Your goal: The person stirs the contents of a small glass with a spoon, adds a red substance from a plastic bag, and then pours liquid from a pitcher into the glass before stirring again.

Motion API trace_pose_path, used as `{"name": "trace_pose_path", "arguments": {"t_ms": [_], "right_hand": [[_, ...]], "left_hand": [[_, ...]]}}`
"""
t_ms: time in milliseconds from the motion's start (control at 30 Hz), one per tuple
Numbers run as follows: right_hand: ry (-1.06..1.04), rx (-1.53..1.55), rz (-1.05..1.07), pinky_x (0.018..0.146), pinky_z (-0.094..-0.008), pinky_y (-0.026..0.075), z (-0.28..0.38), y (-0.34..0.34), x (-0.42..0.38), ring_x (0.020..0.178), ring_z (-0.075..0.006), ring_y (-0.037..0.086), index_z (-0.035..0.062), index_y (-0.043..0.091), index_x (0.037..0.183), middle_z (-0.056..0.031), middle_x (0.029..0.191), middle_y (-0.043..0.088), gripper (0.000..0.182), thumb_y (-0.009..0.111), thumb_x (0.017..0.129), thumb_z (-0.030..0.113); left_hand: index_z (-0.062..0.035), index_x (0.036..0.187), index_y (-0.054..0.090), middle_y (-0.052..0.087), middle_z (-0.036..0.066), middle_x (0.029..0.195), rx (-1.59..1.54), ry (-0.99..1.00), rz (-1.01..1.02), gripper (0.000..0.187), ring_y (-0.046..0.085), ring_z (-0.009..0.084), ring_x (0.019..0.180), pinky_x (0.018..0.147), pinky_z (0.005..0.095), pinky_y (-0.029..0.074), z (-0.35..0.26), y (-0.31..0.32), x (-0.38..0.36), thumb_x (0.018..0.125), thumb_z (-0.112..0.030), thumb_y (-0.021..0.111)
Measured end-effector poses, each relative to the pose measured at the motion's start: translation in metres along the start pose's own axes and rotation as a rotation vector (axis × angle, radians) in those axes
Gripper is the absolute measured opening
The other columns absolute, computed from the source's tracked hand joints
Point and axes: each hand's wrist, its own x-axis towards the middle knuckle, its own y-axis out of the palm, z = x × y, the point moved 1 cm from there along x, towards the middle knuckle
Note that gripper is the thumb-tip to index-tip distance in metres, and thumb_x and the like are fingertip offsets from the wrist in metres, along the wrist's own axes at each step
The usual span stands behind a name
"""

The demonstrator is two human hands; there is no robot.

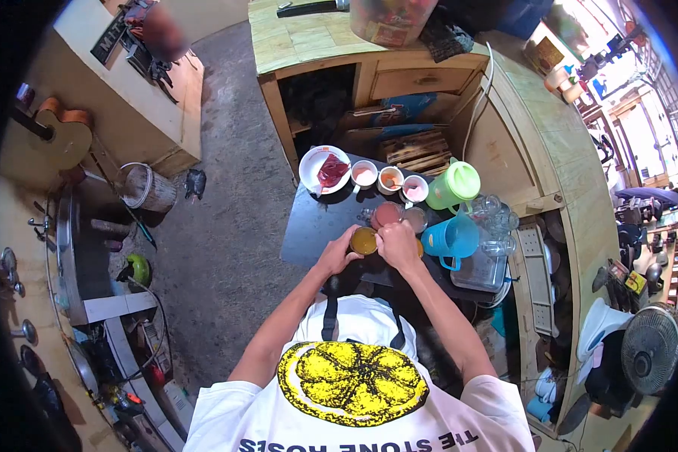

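Note:
My left hand [340, 252] is wrapped round the side of a glass of yellow-orange liquid [364, 241] at the near edge of a dark table [297, 230]. At the right rim of that glass, my right hand [397, 244] is closed with its fingers pressed together. What it grips, if anything, is hidden. Just beyond stands a glass of pink liquid [386, 214]. Farther back are a white bowl [306, 160] holding a red packet [332, 172], and white cups [364, 174] with pinkish or orange contents. A blue pitcher [450, 238] stands right of my right hand.
A light green pitcher [455, 184], clear glass jars [497, 218] and a clear plastic container [478, 273] crowd the table's right side. Behind it rises a wooden counter [301, 45] with open shelves. A bucket [145, 187] sits on the floor at left; a fan [652, 348] is far right.

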Motion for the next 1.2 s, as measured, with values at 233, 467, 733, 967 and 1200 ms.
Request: {"name": "trace_pose_path", "arguments": {"t_ms": [233,467,733,967,1200], "right_hand": [[0.021,0.1,0.008,0.07,-0.0496,0.05,0.001,-0.003,-0.002,0.067,-0.0386,0.065,0.0013,0.071,0.068,-0.0196,0.07,0.067,0.022,0.068,0.078,0.02],[0.07,0.181,0.207,0.07,-0.0493,0.052,-0.003,0.001,-0.003,0.069,-0.0404,0.066,0.0005,0.071,0.07,-0.0213,0.069,0.066,0.022,0.068,0.079,0.02],[0.046,0.089,0.232,0.071,-0.0497,0.052,-0.006,0.001,-0.001,0.072,-0.04,0.066,0.0011,0.073,0.076,-0.0224,0.073,0.066,0.017,0.068,0.079,0.017],[0.037,-0.009,0.057,0.071,-0.049,0.052,0.0,-0.006,0.004,0.072,-0.0401,0.067,0.0008,0.074,0.079,-0.0223,0.073,0.067,0.016,0.066,0.08,0.015],[0.125,0.151,0.11,0.072,-0.0484,0.053,0.001,-0.004,0.003,0.073,-0.0399,0.067,0.0007,0.074,0.078,-0.0226,0.073,0.067,0.017,0.066,0.081,0.016]], "left_hand": [[-0.0105,0.146,0.032,0.053,0.019,0.139,-0.015,-0.02,0.017,0.082,0.052,0.0402,0.127,0.101,0.0453,0.046,-0.001,-0.001,0.0,0.08,-0.025,0.078],[-0.011,0.146,0.032,0.054,0.018,0.138,-0.021,-0.013,0.016,0.081,0.052,0.0407,0.126,0.101,0.0461,0.046,-0.004,-0.002,0.0,0.08,-0.025,0.078],[-0.0109,0.145,0.033,0.055,0.019,0.136,-0.035,-0.026,0.018,0.079,0.052,0.0417,0.125,0.099,0.0469,0.047,0.0,-0.001,0.0,0.081,-0.027,0.077],[-0.0094,0.145,0.032,0.053,0.021,0.138,-0.043,-0.043,0.056,0.08,0.05,0.0417,0.128,0.103,0.0461,0.045,-0.003,-0.006,0.002,0.082,-0.025,0.077],[-0.0105,0.145,0.033,0.055,0.02,0.136,-0.005,-0.011,0.016,0.08,0.052,0.0415,0.125,0.1,0.0468,0.047,0.0,-0.001,0.001,0.081,-0.026,0.077]]}}
